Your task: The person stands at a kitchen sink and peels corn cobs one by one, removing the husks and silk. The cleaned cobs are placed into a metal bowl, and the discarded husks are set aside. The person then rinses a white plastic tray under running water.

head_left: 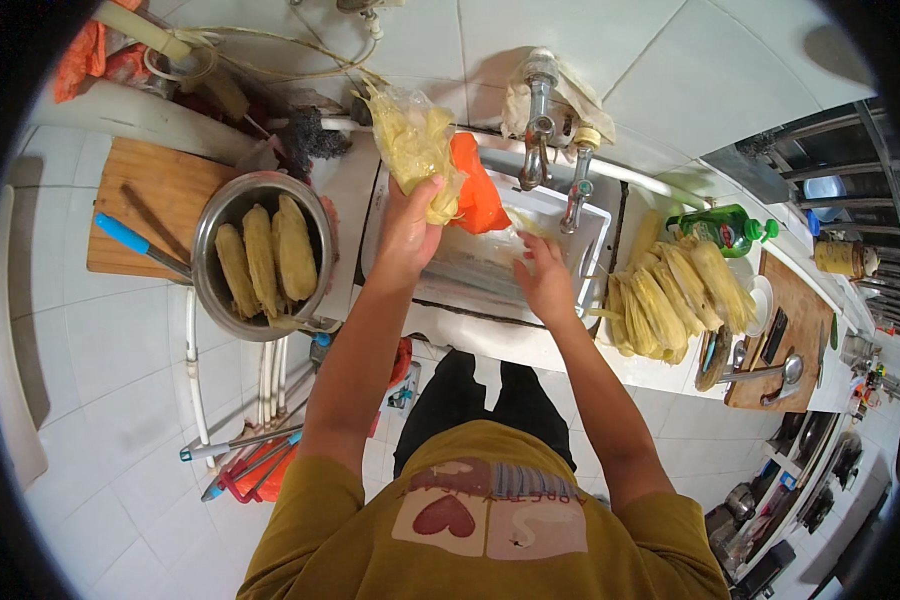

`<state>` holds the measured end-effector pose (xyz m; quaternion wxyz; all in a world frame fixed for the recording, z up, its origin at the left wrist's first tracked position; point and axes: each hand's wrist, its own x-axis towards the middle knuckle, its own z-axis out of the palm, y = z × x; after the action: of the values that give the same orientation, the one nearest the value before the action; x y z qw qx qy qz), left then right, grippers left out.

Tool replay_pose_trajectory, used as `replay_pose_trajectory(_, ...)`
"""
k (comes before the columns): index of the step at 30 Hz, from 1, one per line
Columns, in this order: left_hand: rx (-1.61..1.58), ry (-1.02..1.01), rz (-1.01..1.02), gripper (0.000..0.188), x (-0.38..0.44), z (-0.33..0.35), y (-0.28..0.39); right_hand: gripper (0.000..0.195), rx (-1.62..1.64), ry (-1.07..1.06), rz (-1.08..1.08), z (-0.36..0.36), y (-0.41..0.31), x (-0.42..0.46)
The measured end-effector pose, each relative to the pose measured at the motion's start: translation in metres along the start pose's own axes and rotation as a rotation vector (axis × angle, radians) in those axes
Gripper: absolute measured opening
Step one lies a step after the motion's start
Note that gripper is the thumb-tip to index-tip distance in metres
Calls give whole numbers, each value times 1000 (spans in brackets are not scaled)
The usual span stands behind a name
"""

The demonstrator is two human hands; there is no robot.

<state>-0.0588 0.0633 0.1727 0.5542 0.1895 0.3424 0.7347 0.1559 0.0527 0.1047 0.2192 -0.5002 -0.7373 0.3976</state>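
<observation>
My left hand [414, 225] grips a bundle of pale yellow corn husks [412, 142] partly wrapped in clear plastic, raised over the sink's back left corner. An orange plastic bag [480, 184] hangs right beside the bundle; what holds it up is hidden. Over the white basin [604, 225] in the sink is my right hand [547, 281], fingers spread and seemingly holding nothing. Some yellowish scraps show just beyond its fingertips. To the left, three ears of corn in husks [259, 259] lie inside a metal pot [202, 270].
Two metal taps [540, 120] jut over the sink from the tiled wall. Several husked ears of corn [667, 300] are piled on the right counter near a green detergent bottle [720, 229]. Cutting boards [150, 180] and a blue-handled utensil [124, 232] flank the area.
</observation>
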Motion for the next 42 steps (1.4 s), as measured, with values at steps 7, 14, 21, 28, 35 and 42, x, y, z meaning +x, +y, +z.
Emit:
replay_pose_trajectory(7,-98,67,-119,52,-20,19,16,97,-61,225,61,36,-61,32)
replay_pose_trajectory(14,59,97,-113,52,-39,15,39,36,327,266,121,52,7,59)
replay_pose_trajectory(21,169,284,-297,58,-84,-29,34,26,1241,239,529,20,-55,37)
replay_pose_trajectory(28,-133,332,-424,59,-111,-40,-8,47,1366,182,365,9,-78,13)
replay_pose_trajectory(35,-207,254,-237,48,-96,-23,-41,42,597,-264,209,11,-20,-5)
replay_pose_trajectory(42,-191,145,-333,46,-96,-15,-52,34,998,-263,461,-6,-42,6)
